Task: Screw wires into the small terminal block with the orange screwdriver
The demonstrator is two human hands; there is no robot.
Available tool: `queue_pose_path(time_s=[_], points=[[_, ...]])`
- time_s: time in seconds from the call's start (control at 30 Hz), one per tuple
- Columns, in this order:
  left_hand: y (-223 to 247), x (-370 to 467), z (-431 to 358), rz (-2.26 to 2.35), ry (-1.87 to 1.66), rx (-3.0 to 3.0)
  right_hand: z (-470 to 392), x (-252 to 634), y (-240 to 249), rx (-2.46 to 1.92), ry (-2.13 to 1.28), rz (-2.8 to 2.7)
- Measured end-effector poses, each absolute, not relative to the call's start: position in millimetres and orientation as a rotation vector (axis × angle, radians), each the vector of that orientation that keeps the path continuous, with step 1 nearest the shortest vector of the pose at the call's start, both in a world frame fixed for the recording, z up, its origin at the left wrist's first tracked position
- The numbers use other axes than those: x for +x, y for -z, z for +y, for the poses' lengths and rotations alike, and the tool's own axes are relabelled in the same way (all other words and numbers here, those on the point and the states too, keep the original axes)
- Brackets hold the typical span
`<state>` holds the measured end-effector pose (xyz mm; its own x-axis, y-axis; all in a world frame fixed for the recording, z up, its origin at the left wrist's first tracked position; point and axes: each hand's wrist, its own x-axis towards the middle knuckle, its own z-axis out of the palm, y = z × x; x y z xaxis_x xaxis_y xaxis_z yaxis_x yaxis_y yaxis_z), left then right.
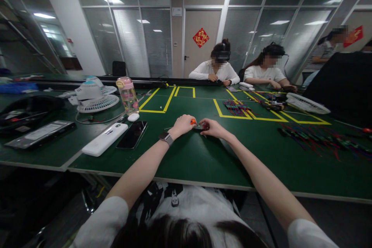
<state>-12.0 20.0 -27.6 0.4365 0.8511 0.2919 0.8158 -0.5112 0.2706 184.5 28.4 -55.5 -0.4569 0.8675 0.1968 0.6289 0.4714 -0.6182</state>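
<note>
My left hand (pixel 183 124), with a watch on its wrist, is closed round a small orange-tipped tool (pixel 193 122). A thin shaft sticks out to the left of that hand. My right hand (pixel 209 128) pinches a small dark part (pixel 204 126) between thumb and fingers. Between the two hands, just above the green table (pixel 186 159), the tool and the dark part are close together; whether they touch is too small to tell. The fingers hide most of both items.
Left of my hands lie a black phone (pixel 132 135), a white device (pixel 105 139), a bottle (pixel 128 95) and white fans (pixel 97 99). Wire bundles (pixel 236 108) and more wired parts (pixel 325 139) lie to the right. Two people sit across the table.
</note>
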Motion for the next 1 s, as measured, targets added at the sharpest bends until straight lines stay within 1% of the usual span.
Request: queue_pose_path(time_s=[0.13,0.27,0.33,0.43,0.6,0.77,0.87,1.0], points=[[31,-8,21,1.547,-0.605,2.601,28,186,54,-1.299,-0.53,-2.22],[34,-6,23,1.574,-0.599,2.605,30,187,56,-1.244,-0.31,-2.239],[35,-5,24,1.591,-0.586,2.595,31,187,55,-1.201,-0.27,-2.24],[36,-3,26,1.597,-0.543,2.572,31,186,54,-1.134,-0.327,-2.26],[36,-2,26,1.563,-0.523,2.56,28,182,54,-1.178,-0.536,-2.23],[31,-4,23,1.544,-0.589,2.54,29,182,58,-1.185,-0.514,-2.242],[26,-6,21,1.533,-0.679,2.522,30,181,60,-1.178,-0.468,-2.266],[20,-8,20,1.523,-0.945,2.456,29,178,59,-1.196,-0.452,-2.281]])
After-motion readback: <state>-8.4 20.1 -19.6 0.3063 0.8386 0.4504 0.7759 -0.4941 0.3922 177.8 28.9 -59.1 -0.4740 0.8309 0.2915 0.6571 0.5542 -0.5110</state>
